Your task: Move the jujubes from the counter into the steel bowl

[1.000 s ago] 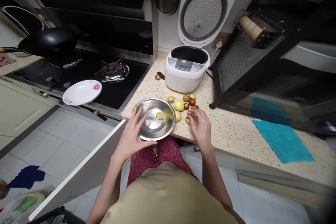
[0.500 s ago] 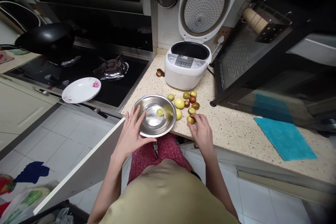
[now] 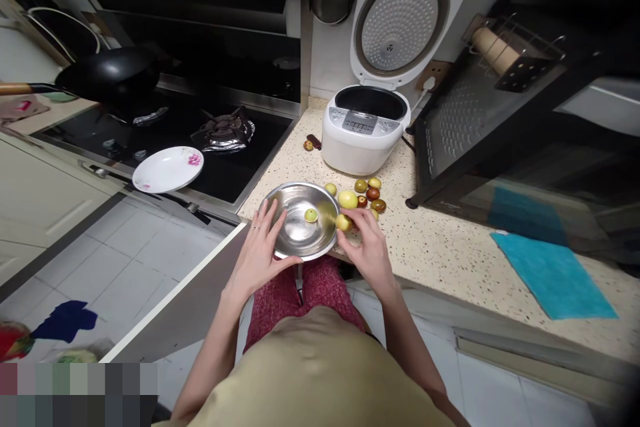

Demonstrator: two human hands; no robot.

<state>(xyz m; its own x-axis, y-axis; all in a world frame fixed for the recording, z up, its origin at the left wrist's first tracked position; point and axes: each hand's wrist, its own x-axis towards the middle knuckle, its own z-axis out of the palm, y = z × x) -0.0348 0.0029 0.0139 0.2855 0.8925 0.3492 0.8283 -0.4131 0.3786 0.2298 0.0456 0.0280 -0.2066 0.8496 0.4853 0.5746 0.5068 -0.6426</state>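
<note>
One fruit in the steel bowl (image 3: 300, 220), a second at its rim.

The left hand (image 3: 260, 250) lies open against the bowl's near edge; the right hand (image 3: 365, 243) pinches a yellow-green fruit (image 3: 343, 222) just beside the rim. One small green fruit (image 3: 311, 215) sits inside — about half a dozen loose fruits (image 3: 367, 190) wait on the bench (image 3: 450, 253). The rice cooker (image 3: 365, 130) stands open, its pot dark.

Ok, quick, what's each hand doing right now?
Left hand: open, fingers spread on the bowl rim.
Right hand: fingers closed on a yellow-green fruit beside the bowl.
</note>
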